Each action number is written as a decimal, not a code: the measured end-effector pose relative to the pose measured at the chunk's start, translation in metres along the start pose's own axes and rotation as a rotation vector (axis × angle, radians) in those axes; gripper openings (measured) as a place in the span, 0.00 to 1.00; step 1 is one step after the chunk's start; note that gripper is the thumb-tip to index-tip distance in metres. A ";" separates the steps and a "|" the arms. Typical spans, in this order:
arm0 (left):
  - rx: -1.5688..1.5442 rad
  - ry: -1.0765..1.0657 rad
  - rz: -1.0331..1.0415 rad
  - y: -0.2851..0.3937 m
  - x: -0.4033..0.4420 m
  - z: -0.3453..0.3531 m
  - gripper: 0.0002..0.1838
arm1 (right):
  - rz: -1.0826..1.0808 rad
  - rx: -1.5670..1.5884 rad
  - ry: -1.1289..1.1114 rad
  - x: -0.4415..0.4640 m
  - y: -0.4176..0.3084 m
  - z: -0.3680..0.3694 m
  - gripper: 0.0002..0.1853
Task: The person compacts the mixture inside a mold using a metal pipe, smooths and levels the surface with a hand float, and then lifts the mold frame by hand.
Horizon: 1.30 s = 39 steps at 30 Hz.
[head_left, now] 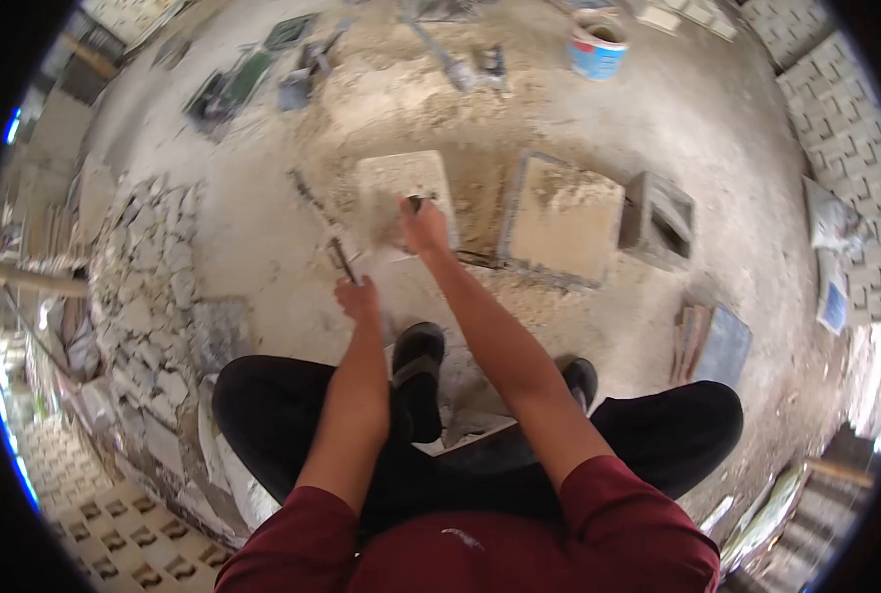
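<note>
My left hand (358, 296) is closed around a slim tool with a brown, brush-like head (341, 259), held just left of a pale square slab (401, 178). Over the near right part of that slab is my right hand (423, 227), its fingers wrapped round a small dark-ended object (416, 203). Most of that object is hidden by the fingers, so its kind does not show. Loose pale crumbs lie on the slab. To its right sits a square mould with a dark frame (562, 219), filled with sandy material and heaped with crumbs at the far side.
A hollow concrete block (658, 219) stands right of the mould. Farther off are a sand heap (391, 94), a shovel (450, 64) and a blue-white bucket (596, 47). Broken stone pieces (144, 296) cover the left floor. Flat boards (712, 344) lean at the right.
</note>
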<state>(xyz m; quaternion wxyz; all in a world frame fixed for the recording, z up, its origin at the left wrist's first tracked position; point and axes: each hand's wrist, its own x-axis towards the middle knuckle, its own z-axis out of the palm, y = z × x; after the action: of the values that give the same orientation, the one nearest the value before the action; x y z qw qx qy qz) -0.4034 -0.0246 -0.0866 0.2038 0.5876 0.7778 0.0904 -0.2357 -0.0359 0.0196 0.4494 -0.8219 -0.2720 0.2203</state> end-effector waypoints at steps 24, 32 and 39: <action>-0.799 -0.301 0.494 0.060 0.008 -0.065 0.13 | 0.035 0.372 -0.156 -0.015 0.047 -0.099 0.20; -0.493 -0.096 0.758 0.112 -0.020 -0.047 0.13 | -0.115 0.063 -0.062 -0.024 0.044 -0.116 0.18; -0.351 -0.045 0.622 0.090 -0.001 0.013 0.15 | -0.369 -0.124 0.444 -0.013 0.079 -0.168 0.16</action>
<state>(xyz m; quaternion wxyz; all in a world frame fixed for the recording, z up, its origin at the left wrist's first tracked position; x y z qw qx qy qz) -0.3189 -0.0002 -0.0639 0.2815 0.7542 0.5294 0.2676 -0.1240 -0.1834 0.0367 0.4792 -0.8126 -0.3249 -0.0673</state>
